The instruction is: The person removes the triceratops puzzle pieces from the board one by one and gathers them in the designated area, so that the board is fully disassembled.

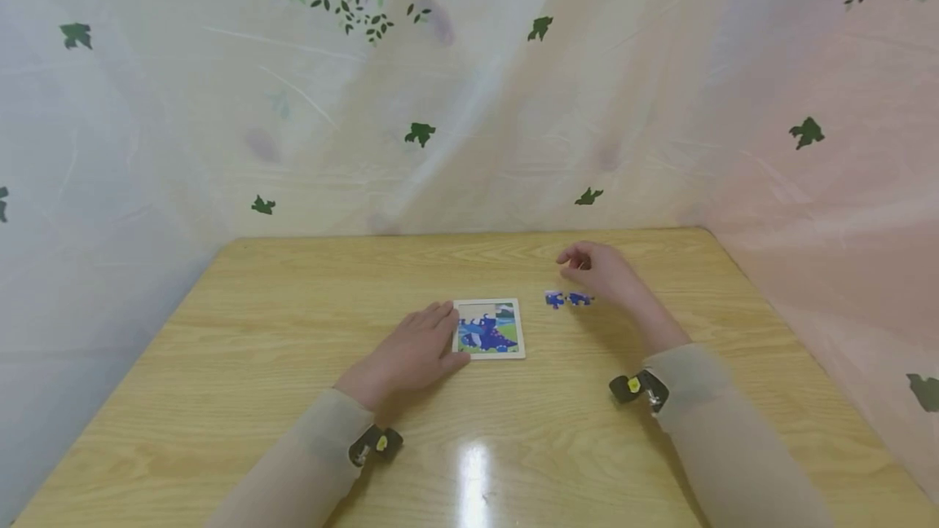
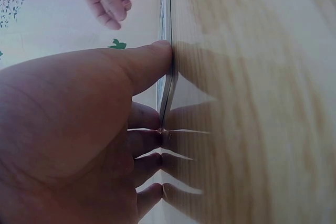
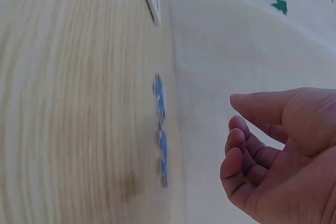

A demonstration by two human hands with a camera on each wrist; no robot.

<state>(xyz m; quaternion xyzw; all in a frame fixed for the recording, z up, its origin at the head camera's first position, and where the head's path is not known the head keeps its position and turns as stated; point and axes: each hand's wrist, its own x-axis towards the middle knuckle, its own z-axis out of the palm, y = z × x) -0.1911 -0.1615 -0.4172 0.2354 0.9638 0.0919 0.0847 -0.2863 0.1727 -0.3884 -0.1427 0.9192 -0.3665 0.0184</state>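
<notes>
A square jigsaw puzzle in a pale frame (image 1: pixel 522 332) lies flat on the table, its picture showing a blue-purple dinosaur. Part of its upper area is bare board (image 1: pixel 477 310). My left hand (image 1: pixel 414 349) rests at the puzzle's left side, fingers extended along the edge and thumb touching the near border, as the left wrist view also shows. To the right lie two loose blue puzzle pieces (image 1: pixel 553 300), close together. Above them hovers my right hand (image 1: pixel 597 271), fingers loosely bent, thumb apart from them, and nothing between them in the right wrist view.
The wooden table (image 1: pixel 293 283) has rounded far corners. Behind it and at both sides hangs a pale curtain (image 1: pixel 484 178) with green leaf prints. Small black devices (image 1: pixel 385 442) are strapped at both wrists.
</notes>
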